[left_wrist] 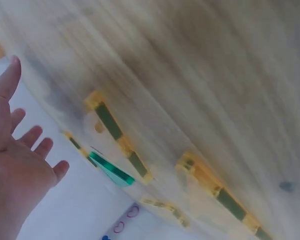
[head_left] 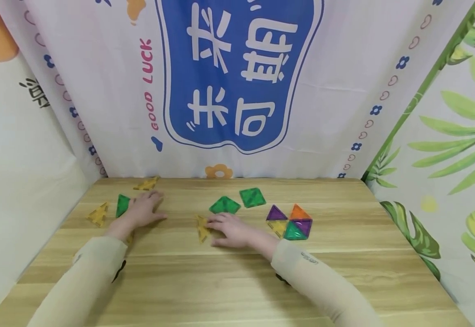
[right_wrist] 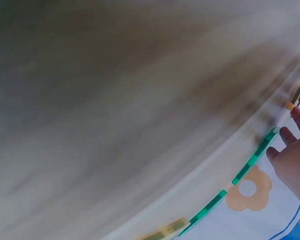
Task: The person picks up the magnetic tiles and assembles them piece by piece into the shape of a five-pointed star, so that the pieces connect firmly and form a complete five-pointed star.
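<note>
My left hand [head_left: 141,210] hovers with spread fingers over the left part of the table, holding nothing. Beside it lies a green triangular magnetic tile [head_left: 122,205], partly covered by the hand. Yellow triangle tiles lie around: one at the far left [head_left: 98,215], one near the back edge [head_left: 146,184], another mostly hidden behind the wrist [head_left: 130,238]. At mid-table, the loosely extended fingers of my right hand [head_left: 233,230] reach the edge of a yellow triangle tile [head_left: 202,228]. Just behind that hand is a green square tile [head_left: 224,205].
A second green square tile [head_left: 252,197] lies farther back. To the right, purple [head_left: 276,213], yellow [head_left: 278,228], green [head_left: 296,230], purple [head_left: 304,225] and orange [head_left: 299,211] triangles form a partial hexagon. A printed curtain [head_left: 335,91] hangs behind the wooden table [head_left: 221,290].
</note>
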The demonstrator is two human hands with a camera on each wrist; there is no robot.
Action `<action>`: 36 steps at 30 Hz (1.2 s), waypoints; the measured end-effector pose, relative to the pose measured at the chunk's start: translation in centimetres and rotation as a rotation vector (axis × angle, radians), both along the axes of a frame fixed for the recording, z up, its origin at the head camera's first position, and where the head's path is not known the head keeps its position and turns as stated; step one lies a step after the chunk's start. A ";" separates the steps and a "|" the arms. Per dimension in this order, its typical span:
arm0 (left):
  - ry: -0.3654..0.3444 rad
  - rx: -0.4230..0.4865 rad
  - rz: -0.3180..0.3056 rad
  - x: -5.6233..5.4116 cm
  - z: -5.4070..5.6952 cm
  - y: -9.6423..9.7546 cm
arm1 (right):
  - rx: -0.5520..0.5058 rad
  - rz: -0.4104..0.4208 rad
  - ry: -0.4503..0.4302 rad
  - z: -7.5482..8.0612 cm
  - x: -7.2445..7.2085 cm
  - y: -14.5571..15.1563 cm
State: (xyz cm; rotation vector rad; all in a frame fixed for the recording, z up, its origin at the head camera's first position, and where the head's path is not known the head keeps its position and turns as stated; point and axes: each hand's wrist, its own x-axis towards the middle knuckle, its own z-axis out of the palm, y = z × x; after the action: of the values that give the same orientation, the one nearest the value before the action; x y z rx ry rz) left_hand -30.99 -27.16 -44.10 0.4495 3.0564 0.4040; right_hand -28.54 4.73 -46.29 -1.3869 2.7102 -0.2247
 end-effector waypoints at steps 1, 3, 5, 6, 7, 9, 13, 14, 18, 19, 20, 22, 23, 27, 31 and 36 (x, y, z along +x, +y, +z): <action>-0.005 0.000 0.015 -0.2 -0.1 -0.1 | -0.004 0.006 0.007 -0.1 0.1 0.2; -0.008 -0.006 0.036 -0.6 -0.4 -0.4 | -0.013 0.019 0.011 -0.2 0.2 0.7; -0.017 -0.012 0.057 -1.1 -0.8 -0.7 | -0.025 0.036 0.014 -0.3 0.3 1.1; -0.020 -0.013 0.065 -1.4 -0.9 -0.9 | -0.029 0.044 0.015 -0.4 0.3 1.4; -0.022 -0.014 0.073 -1.5 -0.9 -1.0 | -0.034 0.050 0.015 -0.4 0.3 1.6; -0.038 -0.010 0.092 -1.9 -1.1 -1.4 | -0.037 0.059 0.003 -0.3 0.4 1.9; -0.078 0.003 0.121 -2.2 -1.3 -1.9 | -0.028 0.068 -0.029 0.0 0.8 2.6; -0.089 0.003 0.130 -2.2 -1.4 -2.1 | -0.026 0.067 -0.043 0.0 0.9 2.7; -0.112 -0.003 0.147 -2.4 -1.6 -2.4 | -0.026 0.065 -0.066 0.1 1.1 3.3; -0.116 -0.005 0.150 -2.5 -1.6 -2.4 | -0.026 0.066 -0.065 0.1 1.2 3.5; -0.120 -0.006 0.150 -2.6 -1.6 -2.4 | -0.027 0.065 -0.072 0.1 1.3 3.6; -0.125 -0.007 0.147 -2.6 -1.6 -2.3 | -0.027 0.065 -0.076 0.1 1.3 3.9; -0.126 -0.008 0.144 -2.7 -1.6 -2.3 | -0.027 0.065 -0.078 0.2 1.3 4.0; -0.114 -0.027 0.131 -2.6 -1.2 -2.1 | -0.023 0.057 -0.091 0.1 1.4 4.3; -0.122 -0.030 0.125 -2.7 -0.9 -2.2 | -0.028 0.060 -0.093 0.1 1.4 4.4; -0.151 -0.018 0.128 -3.0 -1.1 -2.5 | -0.031 0.063 -0.108 0.5 1.4 4.5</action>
State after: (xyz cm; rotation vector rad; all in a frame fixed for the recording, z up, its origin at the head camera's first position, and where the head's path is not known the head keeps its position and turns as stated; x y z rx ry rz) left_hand -34.03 -29.67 -45.20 0.2121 2.9476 0.3941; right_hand -27.11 9.22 -45.83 -1.4223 2.5827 -0.3279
